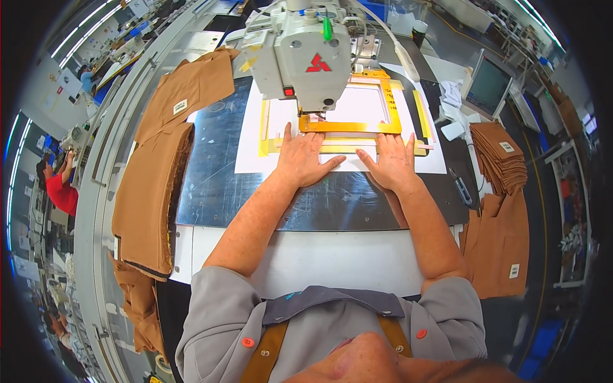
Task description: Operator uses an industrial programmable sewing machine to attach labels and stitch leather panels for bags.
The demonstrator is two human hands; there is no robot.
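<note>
My left hand (301,158) lies flat with fingers spread on a white sheet (252,156) edged with yellow strips. Beside it, my right hand (391,161) rests on the same sheet, also flat, its thumb angled toward the left thumb. Fingertips of both hands reach the front bar of a yellow clamp frame (350,127). Above that bar, to the left, hangs the head of an industrial sewing machine (313,64); its needle area is small and hard to make out. Beneath the sheet is a shiny metal plate (255,201).
Brown fabric pieces are stacked at left (150,198), with a loose brown panel (191,89) farther back. At right stand a folded brown pile (501,156) and more brown pieces (498,246). A utility knife (461,187) lies near my right forearm. Behind is a monitor (488,86).
</note>
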